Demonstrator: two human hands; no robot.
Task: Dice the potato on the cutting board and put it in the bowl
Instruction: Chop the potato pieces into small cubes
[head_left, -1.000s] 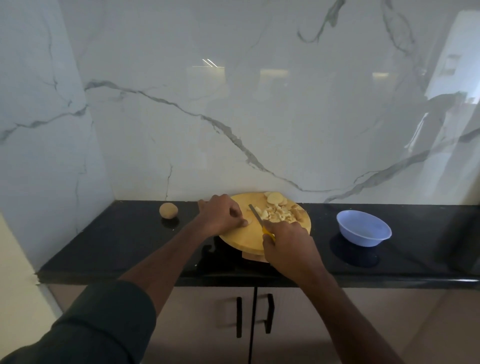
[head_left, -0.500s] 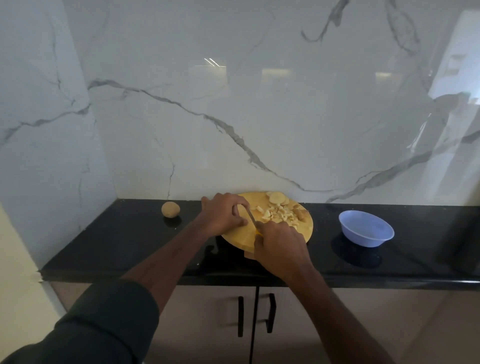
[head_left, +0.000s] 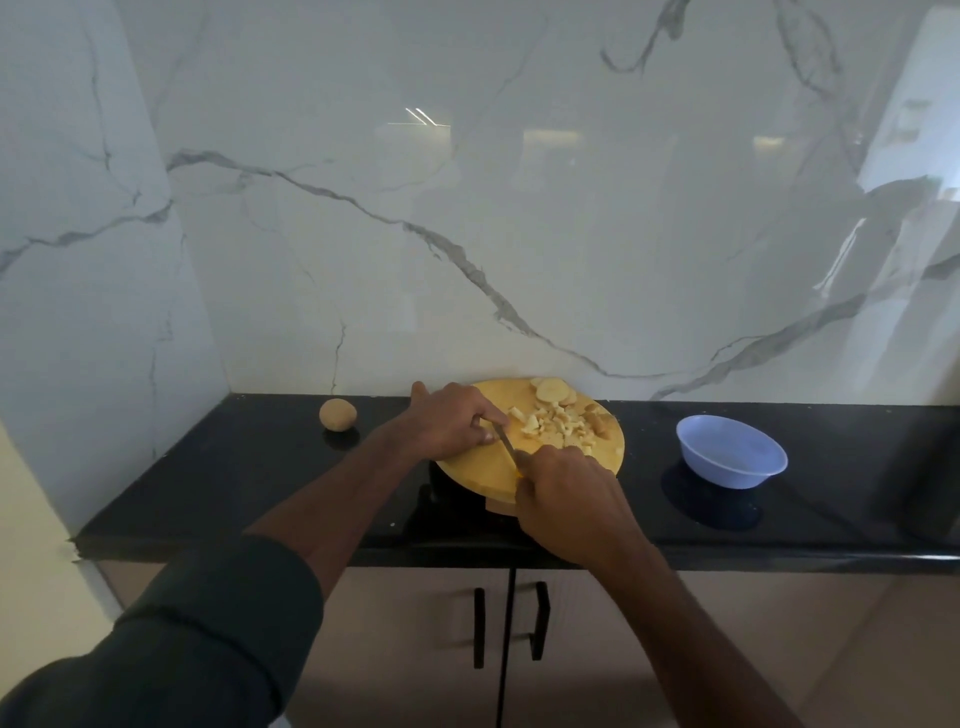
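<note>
A round wooden cutting board (head_left: 480, 465) lies on the black counter. Diced potato pieces (head_left: 553, 426) are heaped on its far right part, with a few round slices (head_left: 550, 391) behind them. My left hand (head_left: 451, 420) rests on the board's left side with fingers curled over a small potato piece, mostly hidden. My right hand (head_left: 569, 496) grips a yellow-handled knife (head_left: 505, 441), its blade angled up to my left fingers. The blue bowl (head_left: 731, 451) stands empty to the right of the board.
A whole unpeeled potato (head_left: 337, 414) sits on the counter (head_left: 260, 467) to the left of the board. A marble wall rises behind and on the left. Cabinet doors with black handles (head_left: 479, 626) are below the counter's front edge.
The knife blade has moved left from the diced pile to my left fingers. My left hand has shifted slightly further onto the board.
</note>
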